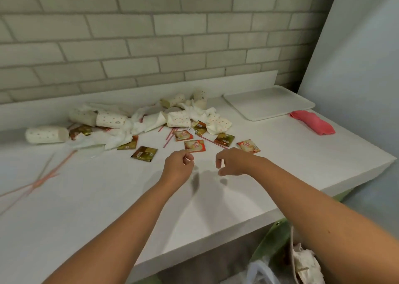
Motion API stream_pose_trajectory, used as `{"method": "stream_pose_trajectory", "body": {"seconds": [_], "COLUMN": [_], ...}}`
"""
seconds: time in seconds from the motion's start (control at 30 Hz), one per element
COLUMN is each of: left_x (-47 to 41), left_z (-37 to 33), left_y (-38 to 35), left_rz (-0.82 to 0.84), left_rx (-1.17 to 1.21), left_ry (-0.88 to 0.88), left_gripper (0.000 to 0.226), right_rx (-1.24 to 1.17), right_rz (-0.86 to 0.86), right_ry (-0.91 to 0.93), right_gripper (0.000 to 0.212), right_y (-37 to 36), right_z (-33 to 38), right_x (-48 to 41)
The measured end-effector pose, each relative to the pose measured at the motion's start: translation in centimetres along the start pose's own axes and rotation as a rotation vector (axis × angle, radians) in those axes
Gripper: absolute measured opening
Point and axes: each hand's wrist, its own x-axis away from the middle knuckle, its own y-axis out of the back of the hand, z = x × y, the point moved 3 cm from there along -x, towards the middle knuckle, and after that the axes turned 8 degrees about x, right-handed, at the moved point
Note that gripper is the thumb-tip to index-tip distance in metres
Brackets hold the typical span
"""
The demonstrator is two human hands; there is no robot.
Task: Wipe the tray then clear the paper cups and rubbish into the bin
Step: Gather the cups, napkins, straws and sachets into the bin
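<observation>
Beyond the left hand (178, 164), sachets (195, 145) lie before the cups (111, 120).

matt white counter (129, 197), glossy foil sachets (144, 152), paper cups (46, 135)

The white tray (269, 102) lies flat at the far right, with a folded pink cloth (313, 122) just beside it. Dotted paper cups (46, 135) lie tipped and crushed at the far left and middle among crumpled white napkins (133, 126). Flat sachets (194, 145) and thin red straws (43, 175) are scattered nearer, and the green bin (272, 242) stands low at the near right.
</observation>
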Motion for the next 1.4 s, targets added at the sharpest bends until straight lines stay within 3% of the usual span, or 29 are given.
{"method": "stream_pose_trajectory", "body": {"seconds": [0.5,0.63,0.77,0.83,1.0,1.17,1.4], "left_x": [-2.0,-2.8,-2.3,-1.9,-1.4,-1.6,-1.7], "left_z": [14.1,17.5,20.5,21.6,23.4,24.0,24.2], "left_y": [20.7,26.4,31.1,32.5,34.1,34.4,34.1], "left_rz": [-0.192,-0.227,-0.119,-0.051,-0.056,-0.007,-0.042], "left_rx": [-0.322,-0.453,-0.664,-0.751,-0.741,-0.718,-0.738], "left_ry": [0.124,0.288,0.437,0.481,0.422,0.396,0.374], "left_gripper": [0.029,0.032,0.043,0.044,0.017,0.024,0.021], "right_rx": [0.081,0.107,0.163,0.183,0.158,0.082,0.268], "right_rz": [0.032,0.03,0.026,0.039,0.015,-0.045,-0.025], "right_ry": [0.208,0.266,0.314,0.338,0.4,0.414,0.515], "right_gripper": [0.038,0.036,0.034,0.033,0.036,0.05,0.065], "right_y": [0.3,0.4,0.5,0.3,-0.2,-0.8,-2.4], "right_z": [17.8,21.0,24.3,26.0,30.4,34.3,38.5], "right_x": [-8.8,-10.0,-11.0,-11.6,-14.1,-17.5,-20.7]}}
